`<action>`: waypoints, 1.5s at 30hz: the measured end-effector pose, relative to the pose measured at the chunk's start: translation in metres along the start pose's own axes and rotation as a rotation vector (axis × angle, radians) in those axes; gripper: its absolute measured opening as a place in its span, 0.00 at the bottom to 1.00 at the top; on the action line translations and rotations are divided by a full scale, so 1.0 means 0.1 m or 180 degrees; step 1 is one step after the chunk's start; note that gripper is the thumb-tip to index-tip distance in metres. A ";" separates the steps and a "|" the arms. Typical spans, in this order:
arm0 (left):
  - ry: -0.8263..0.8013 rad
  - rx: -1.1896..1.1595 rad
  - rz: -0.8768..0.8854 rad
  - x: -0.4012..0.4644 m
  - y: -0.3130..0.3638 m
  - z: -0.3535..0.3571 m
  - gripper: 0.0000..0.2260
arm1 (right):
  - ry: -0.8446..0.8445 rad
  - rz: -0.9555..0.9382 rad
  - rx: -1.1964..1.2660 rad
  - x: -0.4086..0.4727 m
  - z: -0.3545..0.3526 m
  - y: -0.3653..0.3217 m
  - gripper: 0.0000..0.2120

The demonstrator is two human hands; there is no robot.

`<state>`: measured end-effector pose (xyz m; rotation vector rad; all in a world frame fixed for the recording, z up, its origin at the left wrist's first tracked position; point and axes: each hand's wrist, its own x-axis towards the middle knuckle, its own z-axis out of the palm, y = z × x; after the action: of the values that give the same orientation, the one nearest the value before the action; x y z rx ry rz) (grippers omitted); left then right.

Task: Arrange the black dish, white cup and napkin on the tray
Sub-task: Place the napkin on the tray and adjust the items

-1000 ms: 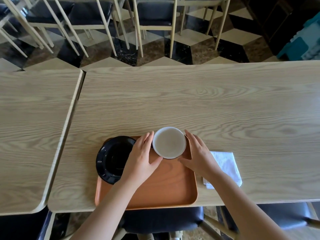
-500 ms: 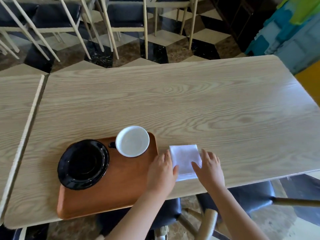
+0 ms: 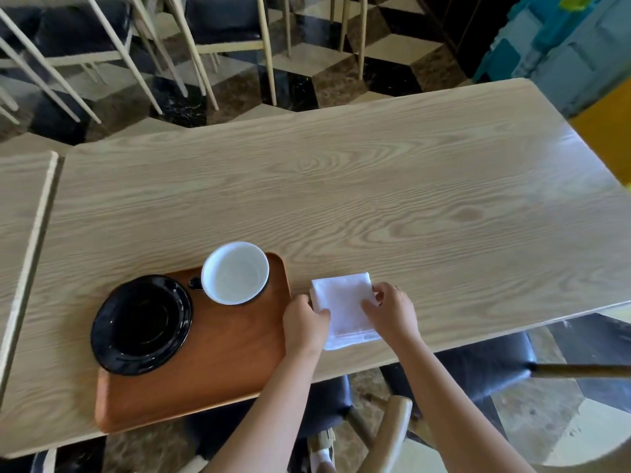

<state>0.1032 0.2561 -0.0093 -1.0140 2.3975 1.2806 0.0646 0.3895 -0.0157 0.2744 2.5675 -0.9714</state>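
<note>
An orange-brown tray (image 3: 218,367) lies at the near edge of the wooden table. The black dish (image 3: 140,324) rests on its left part and overhangs the left rim. The white cup (image 3: 235,273), empty with a dark handle on its left, stands at the tray's far right corner. A folded white napkin (image 3: 343,307) lies on the table just right of the tray. My left hand (image 3: 304,324) pinches the napkin's left edge and my right hand (image 3: 392,310) grips its right edge.
The light wooden table (image 3: 375,206) stretches far and right of the napkin. A second table (image 3: 20,206) abuts on the left. Dark-cushioned chairs (image 3: 478,367) sit under the near edge, and more chairs stand beyond the far edge.
Both hands left the white cup and moved right to the napkin. They now grip its two side edges. The camera view has swung to the right.
</note>
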 end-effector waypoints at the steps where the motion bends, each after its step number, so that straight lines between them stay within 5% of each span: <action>1: -0.0081 -0.0150 -0.0081 0.01 0.01 -0.01 0.04 | -0.0025 0.0068 0.0165 0.02 -0.03 0.00 0.11; 7: -0.0514 -0.1088 -0.0269 -0.05 0.05 -0.15 0.05 | -0.0446 0.0184 0.1273 0.00 -0.29 0.03 0.02; 12: -0.1601 -0.2149 -0.0513 -0.13 -0.01 -0.47 0.07 | -0.0796 0.0105 0.2203 -0.16 -0.42 -0.08 0.03; 15: -0.1538 -0.2466 -0.0548 -0.20 -0.09 -0.65 0.10 | -0.1046 0.0105 0.2368 -0.26 -0.36 -0.18 0.04; 20: -0.0974 -0.2179 -0.0051 -0.33 -0.43 -0.97 0.16 | -0.1381 -0.0074 0.2141 -0.43 -0.18 -0.30 0.12; 27: -0.0070 -0.1024 0.0642 -0.35 -1.07 -1.26 0.05 | -0.0954 -0.0876 0.0766 -0.71 0.52 -0.52 0.21; 34: -0.0068 -0.0029 0.0859 -0.22 -1.38 -1.24 0.15 | -0.1113 -0.1175 -0.0072 -0.75 0.90 -0.54 0.23; 45: 0.0375 0.1170 0.1883 -0.23 -1.56 -1.13 0.18 | -0.0230 -0.1938 -0.1348 -0.96 0.99 -0.49 0.23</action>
<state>0.2369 0.1179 -0.0307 -0.2875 3.0024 0.8739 0.1642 0.2821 -0.0149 -0.6763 2.7502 -0.5616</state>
